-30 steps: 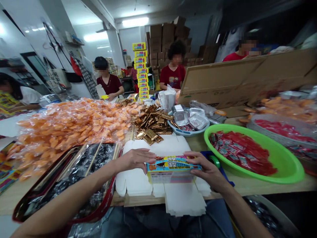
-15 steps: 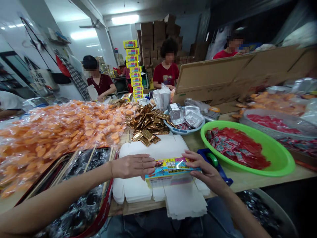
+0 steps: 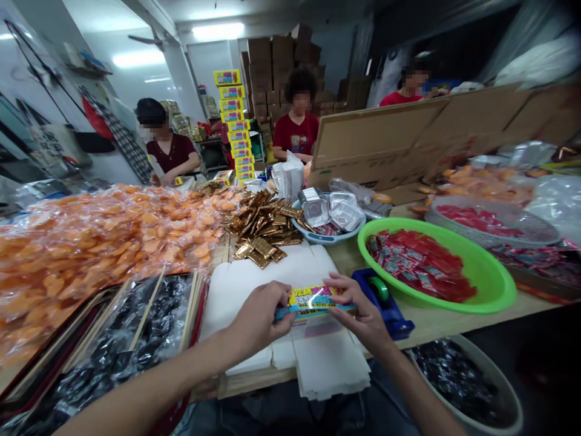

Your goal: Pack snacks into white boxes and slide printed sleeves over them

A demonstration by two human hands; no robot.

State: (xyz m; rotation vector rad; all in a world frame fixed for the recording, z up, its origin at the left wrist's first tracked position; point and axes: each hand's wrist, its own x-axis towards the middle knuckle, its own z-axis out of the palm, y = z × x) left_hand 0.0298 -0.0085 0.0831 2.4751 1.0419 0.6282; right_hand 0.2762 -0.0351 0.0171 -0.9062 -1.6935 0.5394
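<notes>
While the left hand (image 3: pixel 259 318) and right hand (image 3: pixel 361 315) pinch a glossy yellow-and-blue printed card (image 3: pixel 313 303) between fingers and thumbs above a flat white cardboard blank (image 3: pixel 267 272), squaring it up looks like the next need.

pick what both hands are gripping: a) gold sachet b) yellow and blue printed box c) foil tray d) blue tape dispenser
b: the left hand and right hand grip opposite ends of the yellow and blue printed box, above a stack of white card blanks.
</notes>
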